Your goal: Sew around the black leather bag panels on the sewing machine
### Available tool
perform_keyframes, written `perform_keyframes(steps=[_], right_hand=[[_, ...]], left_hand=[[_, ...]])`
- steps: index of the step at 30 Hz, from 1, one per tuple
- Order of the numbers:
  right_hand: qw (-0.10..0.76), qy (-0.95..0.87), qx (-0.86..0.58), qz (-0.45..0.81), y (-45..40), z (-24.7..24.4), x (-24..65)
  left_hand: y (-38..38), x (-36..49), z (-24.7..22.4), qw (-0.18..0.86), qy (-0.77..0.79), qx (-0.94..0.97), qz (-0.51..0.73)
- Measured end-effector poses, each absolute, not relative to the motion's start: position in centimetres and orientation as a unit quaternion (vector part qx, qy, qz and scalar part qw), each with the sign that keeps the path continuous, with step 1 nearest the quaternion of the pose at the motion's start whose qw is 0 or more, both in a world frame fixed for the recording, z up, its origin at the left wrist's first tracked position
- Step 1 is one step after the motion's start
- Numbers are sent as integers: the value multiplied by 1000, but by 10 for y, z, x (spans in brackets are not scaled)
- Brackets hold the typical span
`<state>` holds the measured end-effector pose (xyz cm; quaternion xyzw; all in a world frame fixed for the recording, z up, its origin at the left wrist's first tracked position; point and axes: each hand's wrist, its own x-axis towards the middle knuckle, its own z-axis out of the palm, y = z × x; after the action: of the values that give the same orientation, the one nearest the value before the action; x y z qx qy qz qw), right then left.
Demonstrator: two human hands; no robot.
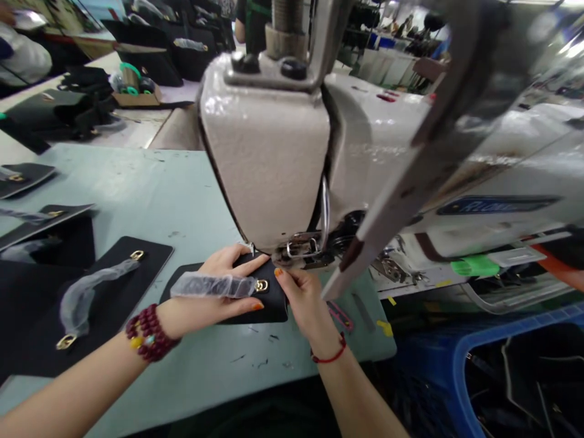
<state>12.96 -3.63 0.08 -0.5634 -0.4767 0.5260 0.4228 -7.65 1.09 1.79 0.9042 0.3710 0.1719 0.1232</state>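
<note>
A black leather-like panel lies under the head of a sewing machine. Its handle, wrapped in clear plastic with a gold buckle, crosses over my left hand. That hand rests on the panel with fingers spread, thumb along the near side and fingertips close to the needle area, which is partly hidden. My right hand pinches the panel's right edge between thumb and fingers, just beneath the presser foot area. More black panels with a plastic-wrapped handle lie at the left.
A blue basket holding black pieces stands at the lower right. Pink snips lie right of my hand on the green table. A grey lever slants down across the view. Behind are a small cardboard box and other people.
</note>
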Motion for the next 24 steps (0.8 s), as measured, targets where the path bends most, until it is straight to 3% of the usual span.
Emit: perform_keyframes(steps=[10, 24], right_hand=[[410, -486, -545, 546, -28, -8, 145], [470, -465, -565, 493, -32, 7, 133]], left_hand=[[-12, -58, 30, 102, 434, 882, 153], [9, -61, 32, 147, 436, 875, 151]])
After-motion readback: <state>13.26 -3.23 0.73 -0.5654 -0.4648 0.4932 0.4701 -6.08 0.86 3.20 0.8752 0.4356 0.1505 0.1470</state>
